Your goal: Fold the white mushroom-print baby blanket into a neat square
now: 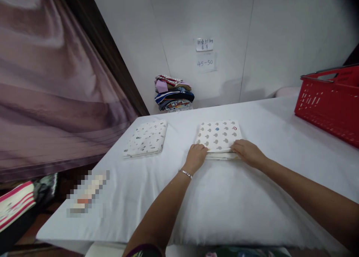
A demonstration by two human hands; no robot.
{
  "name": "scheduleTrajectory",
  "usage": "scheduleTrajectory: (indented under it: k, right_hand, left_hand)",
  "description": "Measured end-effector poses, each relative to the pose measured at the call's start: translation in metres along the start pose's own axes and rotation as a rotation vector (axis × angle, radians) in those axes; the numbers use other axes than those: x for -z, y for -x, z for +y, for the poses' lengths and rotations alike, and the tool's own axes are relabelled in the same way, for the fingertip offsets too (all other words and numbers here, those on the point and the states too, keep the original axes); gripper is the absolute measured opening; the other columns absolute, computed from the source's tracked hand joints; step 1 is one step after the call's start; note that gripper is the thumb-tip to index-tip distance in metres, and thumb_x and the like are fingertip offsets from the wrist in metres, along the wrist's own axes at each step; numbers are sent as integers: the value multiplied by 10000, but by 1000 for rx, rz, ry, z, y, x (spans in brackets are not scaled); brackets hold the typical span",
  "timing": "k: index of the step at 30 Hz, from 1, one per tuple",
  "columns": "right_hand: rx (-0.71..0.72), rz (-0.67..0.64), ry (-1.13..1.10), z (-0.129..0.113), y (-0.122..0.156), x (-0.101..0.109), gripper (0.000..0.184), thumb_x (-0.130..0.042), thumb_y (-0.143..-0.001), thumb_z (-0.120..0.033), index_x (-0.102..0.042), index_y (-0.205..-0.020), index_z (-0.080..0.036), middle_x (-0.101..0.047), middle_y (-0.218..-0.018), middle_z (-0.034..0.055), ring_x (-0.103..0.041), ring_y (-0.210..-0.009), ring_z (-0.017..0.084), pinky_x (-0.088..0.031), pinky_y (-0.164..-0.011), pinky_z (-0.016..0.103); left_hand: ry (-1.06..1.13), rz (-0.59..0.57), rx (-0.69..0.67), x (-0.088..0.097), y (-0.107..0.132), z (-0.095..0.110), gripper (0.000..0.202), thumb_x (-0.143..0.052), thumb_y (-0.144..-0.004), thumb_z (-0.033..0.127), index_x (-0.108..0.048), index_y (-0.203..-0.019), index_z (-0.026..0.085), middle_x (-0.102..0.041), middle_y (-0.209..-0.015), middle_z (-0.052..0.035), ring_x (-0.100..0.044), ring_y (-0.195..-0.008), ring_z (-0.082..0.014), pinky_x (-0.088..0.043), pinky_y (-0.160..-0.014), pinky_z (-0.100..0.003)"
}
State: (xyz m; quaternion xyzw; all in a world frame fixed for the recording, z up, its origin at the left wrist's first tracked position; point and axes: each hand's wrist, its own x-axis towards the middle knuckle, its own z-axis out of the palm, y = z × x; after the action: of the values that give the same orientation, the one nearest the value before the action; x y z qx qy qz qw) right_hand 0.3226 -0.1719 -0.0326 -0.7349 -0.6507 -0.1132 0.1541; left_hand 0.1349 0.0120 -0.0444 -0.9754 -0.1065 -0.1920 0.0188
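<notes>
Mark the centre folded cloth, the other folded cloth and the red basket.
centre folded cloth [218, 134], head view, patterned top face.
other folded cloth [146, 139], head view, top centre.
red basket [327, 111], head view, side wall.

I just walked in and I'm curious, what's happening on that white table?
A person's left hand and right hand rest on the near edge of a folded white cloth printed with little grey shapes, on the white-covered table. A second folded white speckled cloth lies apart to its left. A stack of colourful folded fabrics sits by the wall; a red plastic basket stands at the right.
</notes>
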Motion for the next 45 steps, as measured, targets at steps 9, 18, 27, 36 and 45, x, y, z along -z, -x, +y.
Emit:
scheduleTrajectory:
  k: [9, 18, 27, 36, 45]
  right_hand:
    - [21, 127, 22, -3, 16, -11, 294, -354, -928, -216, -644, -929, -171, -636, -881, 88, -562, -804, 200, -432, -660, 305]
    - [70, 30, -203, 5, 28, -12, 302, -406, -900, -298, -601, -1109, -200, -602, -1048, 102, -552, -950, 234, -454, -805, 379]
    - [-116, -198, -389, 19, 19, -7, 333, -426, -868, -350, -604, -1119, -223, -584, -1151, 85, -530, -1073, 240, -456, -875, 377]
    - [9, -220, -42, 3, 5, -8, 492, -408, -732, -49, -551, -1185, -176, -598, -946, 108, -556, -884, 220, -452, -726, 320]
    - [119, 17, 41, 2, 15, -13, 516, -365, -748, -57, -478, -1234, -192, -617, -938, 91, -554, -823, 209, -435, -676, 319]
  left_hand:
    - [3, 83, 3, -3, 7, 4, 205, -419, -914, 178, -600, -1003, 214, -598, -925, -34, -509, -887, -174, -382, -771, -319]
    - [130, -18, -81, -3, 10, -10, 197, -471, -903, 292, -566, -1058, 215, -583, -981, -41, -512, -914, -178, -407, -793, -325]
    - [-29, -73, -71, 6, 0, -7, 321, -409, -827, 43, -531, -1078, 202, -574, -974, -46, -489, -923, -193, -386, -754, -328]
    - [-173, -56, -160, 3, -22, 14, 236, -403, -843, 43, -497, -1010, 180, -555, -925, -50, -488, -857, -194, -354, -743, -331]
    - [-74, -70, -111, 1, -26, 21, 164, -423, -833, 76, -520, -906, 187, -582, -898, -44, -523, -850, -195, -378, -764, -345]
